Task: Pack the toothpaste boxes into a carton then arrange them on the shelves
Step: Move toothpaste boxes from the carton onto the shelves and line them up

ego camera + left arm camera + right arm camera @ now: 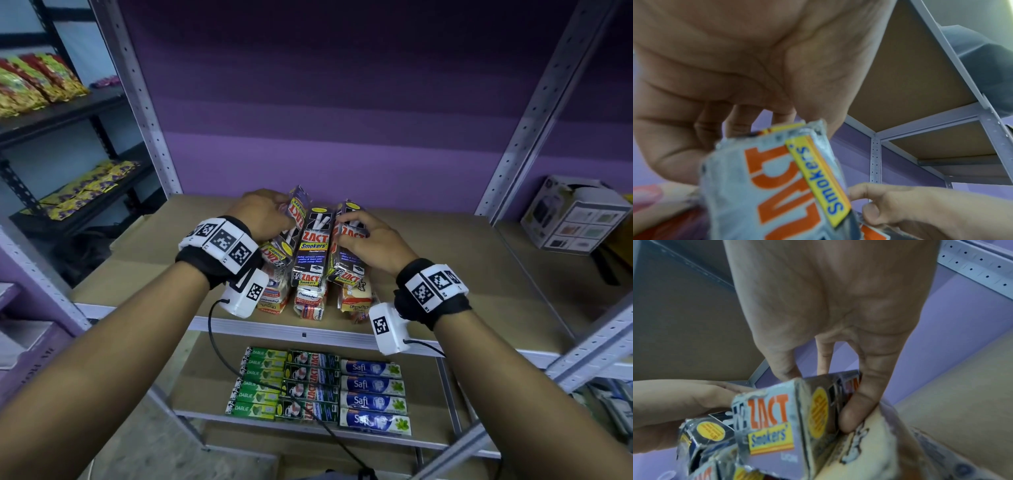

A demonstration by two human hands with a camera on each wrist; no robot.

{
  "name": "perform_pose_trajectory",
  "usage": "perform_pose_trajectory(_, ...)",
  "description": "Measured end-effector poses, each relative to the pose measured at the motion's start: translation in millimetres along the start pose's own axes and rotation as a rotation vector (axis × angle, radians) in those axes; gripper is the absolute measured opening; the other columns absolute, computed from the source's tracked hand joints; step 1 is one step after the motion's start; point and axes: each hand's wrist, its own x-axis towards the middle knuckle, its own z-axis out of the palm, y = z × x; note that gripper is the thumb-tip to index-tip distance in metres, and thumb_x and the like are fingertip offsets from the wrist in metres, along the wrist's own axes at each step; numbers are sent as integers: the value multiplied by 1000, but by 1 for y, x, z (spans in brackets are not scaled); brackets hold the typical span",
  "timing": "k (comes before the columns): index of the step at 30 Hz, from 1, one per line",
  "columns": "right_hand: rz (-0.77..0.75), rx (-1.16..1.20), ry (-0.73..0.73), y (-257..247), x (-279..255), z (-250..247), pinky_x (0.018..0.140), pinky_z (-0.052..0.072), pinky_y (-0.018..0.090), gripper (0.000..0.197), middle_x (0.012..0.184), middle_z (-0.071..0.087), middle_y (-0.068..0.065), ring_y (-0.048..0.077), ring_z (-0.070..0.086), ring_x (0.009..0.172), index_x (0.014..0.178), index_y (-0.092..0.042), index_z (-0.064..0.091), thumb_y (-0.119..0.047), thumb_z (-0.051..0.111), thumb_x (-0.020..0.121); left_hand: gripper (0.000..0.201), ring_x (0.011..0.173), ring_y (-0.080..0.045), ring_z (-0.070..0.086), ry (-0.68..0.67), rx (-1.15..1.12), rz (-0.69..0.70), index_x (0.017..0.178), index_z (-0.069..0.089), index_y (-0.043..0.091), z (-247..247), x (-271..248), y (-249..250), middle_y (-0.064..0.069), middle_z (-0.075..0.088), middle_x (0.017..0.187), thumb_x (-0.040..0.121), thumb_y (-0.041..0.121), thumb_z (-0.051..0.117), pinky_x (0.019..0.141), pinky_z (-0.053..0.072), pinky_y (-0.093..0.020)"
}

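Observation:
Several silver Zact Smokers toothpaste boxes lie on top of red-and-white toothpaste boxes (310, 301) near the front of the brown shelf board (428, 260). My left hand (265, 214) grips the leftmost Zact box (296, 214), tilted up off the pile; its orange lettering fills the left wrist view (777, 183). My right hand (359, 233) grips the rightmost Zact box (349, 246), with fingers and thumb around its far end (855, 412). A middle Zact box (313, 246) lies flat between them, untouched.
On the shelf below lie rows of green Darlie (258, 383), dark Zact (310, 387) and blue Safi boxes (373, 394). A white carton (575, 216) stands at the right. Grey uprights (144, 99) flank the bay. Snack packets (30, 82) fill a black rack on the left.

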Motion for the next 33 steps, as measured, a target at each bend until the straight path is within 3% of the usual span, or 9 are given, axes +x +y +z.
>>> perform_pose_trajectory(3, 22, 46, -21, -1, 0, -8, 72, 59, 29, 32, 113, 66, -11, 10, 72, 85, 104, -51, 60, -41, 73, 76, 55, 101, -17, 67, 30, -56, 5, 137, 56, 33, -7, 3, 6, 1, 63, 131, 84, 35, 69, 89, 51, -24)
perform_pose_trajectory(6, 33, 70, -45, -3, -3, -19, 64, 61, 29, 33, 109, 69, -8, 10, 74, 79, 108, -47, 60, -34, 72, 81, 50, 90, -15, 66, 43, -116, 19, 133, 58, 34, -11, 6, 12, 2, 65, 126, 85, 35, 69, 80, 47, -21)
perform_pose_trajectory(10, 22, 46, -47, -5, -11, -37, 70, 62, 41, 34, 105, 68, -9, 17, 74, 80, 108, -49, 60, -29, 70, 83, 48, 89, -16, 66, 29, -179, 24, 132, 59, 36, -8, 7, 18, 1, 66, 122, 85, 36, 69, 81, 51, -26)
perform_pose_trajectory(14, -23, 62, -62, -1, -18, -60, 54, 55, 22, 40, 104, 68, -5, 6, 71, 72, 112, -38, 63, -11, 71, 84, 46, 100, -19, 66, 18, -187, 42, 132, 59, 35, -2, 6, 27, 0, 67, 122, 86, 36, 68, 83, 51, -26)
perform_pose_trajectory(19, -41, -96, -83, 17, -25, -90, 76, 61, 33, 47, 108, 69, -3, 19, 72, 90, 109, -35, 63, 2, 69, 81, 45, 103, -20, 67, -8, -237, 49, 131, 60, 34, 9, 4, 38, -1, 67, 123, 87, 34, 68, 92, 55, -37)
perform_pose_trajectory(23, -74, -271, -96, 38, -32, -106, 74, 56, 20, 54, 107, 64, -9, 13, 66, 90, 102, -37, 60, 11, 61, 77, 42, 96, -24, 70, -35, -263, 69, 128, 61, 37, 19, -1, 45, 2, 70, 116, 87, 35, 67, 88, 57, -44)
perform_pose_trajectory(25, -90, -338, -100, 50, -35, -111, 74, 52, 16, 53, 106, 62, -10, 12, 63, 91, 103, -32, 59, 14, 58, 75, 41, 103, -21, 67, -48, -261, 79, 128, 61, 37, 24, -4, 49, 4, 67, 123, 87, 36, 66, 92, 54, -38)
perform_pose_trajectory(27, -89, -392, -115, 61, -38, -114, 79, 53, 22, 51, 108, 61, -9, 14, 63, 96, 104, -29, 57, 12, 57, 75, 39, 102, -16, 66, -63, -293, 84, 127, 62, 33, 30, -6, 52, 5, 66, 123, 88, 32, 65, 90, 54, -34)
perform_pose_trajectory(33, -57, -525, -208, 88, -41, -114, 90, 55, 39, 42, 120, 62, -3, 19, 63, 105, 104, -31, 54, 3, 65, 80, 37, 87, -13, 66, -96, -312, 88, 128, 62, 30, 44, -18, 65, 2, 69, 106, 91, 29, 65, 71, 48, -25)
